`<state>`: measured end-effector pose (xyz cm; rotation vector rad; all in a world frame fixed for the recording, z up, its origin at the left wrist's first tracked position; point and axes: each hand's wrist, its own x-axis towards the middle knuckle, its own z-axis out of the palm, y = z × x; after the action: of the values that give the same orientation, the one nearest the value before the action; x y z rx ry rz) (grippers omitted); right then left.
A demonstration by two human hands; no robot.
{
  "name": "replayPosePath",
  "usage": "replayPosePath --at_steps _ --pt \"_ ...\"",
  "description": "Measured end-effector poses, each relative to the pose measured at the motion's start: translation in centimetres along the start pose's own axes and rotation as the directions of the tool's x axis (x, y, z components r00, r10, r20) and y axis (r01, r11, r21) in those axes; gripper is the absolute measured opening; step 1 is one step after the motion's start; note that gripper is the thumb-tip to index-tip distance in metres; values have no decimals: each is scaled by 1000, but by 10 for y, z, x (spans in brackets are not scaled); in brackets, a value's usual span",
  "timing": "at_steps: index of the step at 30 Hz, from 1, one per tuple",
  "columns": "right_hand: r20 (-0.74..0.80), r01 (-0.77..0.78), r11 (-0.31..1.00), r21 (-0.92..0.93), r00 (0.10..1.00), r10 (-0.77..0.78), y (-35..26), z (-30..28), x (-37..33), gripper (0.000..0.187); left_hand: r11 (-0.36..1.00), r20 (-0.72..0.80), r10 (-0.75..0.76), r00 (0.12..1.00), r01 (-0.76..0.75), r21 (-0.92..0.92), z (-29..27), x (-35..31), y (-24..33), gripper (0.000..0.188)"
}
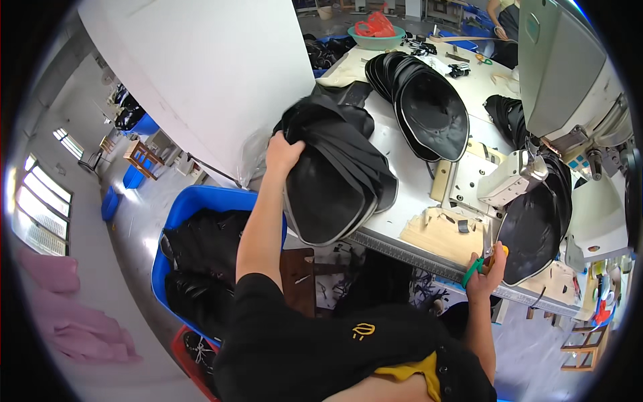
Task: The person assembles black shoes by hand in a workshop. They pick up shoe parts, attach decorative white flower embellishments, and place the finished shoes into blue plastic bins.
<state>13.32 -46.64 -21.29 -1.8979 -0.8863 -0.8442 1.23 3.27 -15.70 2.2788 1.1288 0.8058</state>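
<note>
My left hand (284,155) grips the upper left edge of a thick stack of black, leather-like oval pieces (328,194) with pale edging. The stack fans out at its right side and hangs partly over the table's front edge. In my right hand (487,278), by that edge, is a pair of scissors (474,272) with green and orange handles. Their blades point away from me, over a light wooden board. Just right of that hand, more black pieces (529,231) lie under the sewing machine (512,177). Another fanned stack of black ovals (434,114) rests farther back.
Below my left arm stands a blue bin (175,213) full of black pieces, with a red crate (189,362) beside it. A white panel (207,80) rises at the left. At the back are a green basin (378,41) holding a red bag, and a person's arm (495,20).
</note>
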Motion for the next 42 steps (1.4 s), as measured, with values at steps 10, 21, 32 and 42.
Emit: replayPosePath --at_steps 10,21,32,42 --pt "200 181 981 -70 966 -164 -8 -4 -2 54 884 -354 460 814 -385 264 -2 -66 60 55" --pt "196 -88 996 -6 977 87 -9 -1 -5 59 833 -449 519 727 -547 77 43 -25 66 24" --pt "223 -372 921 116 913 341 -22 -9 3 57 813 -338 576 745 -566 137 37 -28 61 25" --pt "362 -594 670 444 803 472 -49 -12 7 63 594 -239 793 560 -798 100 8 -51 91 11"
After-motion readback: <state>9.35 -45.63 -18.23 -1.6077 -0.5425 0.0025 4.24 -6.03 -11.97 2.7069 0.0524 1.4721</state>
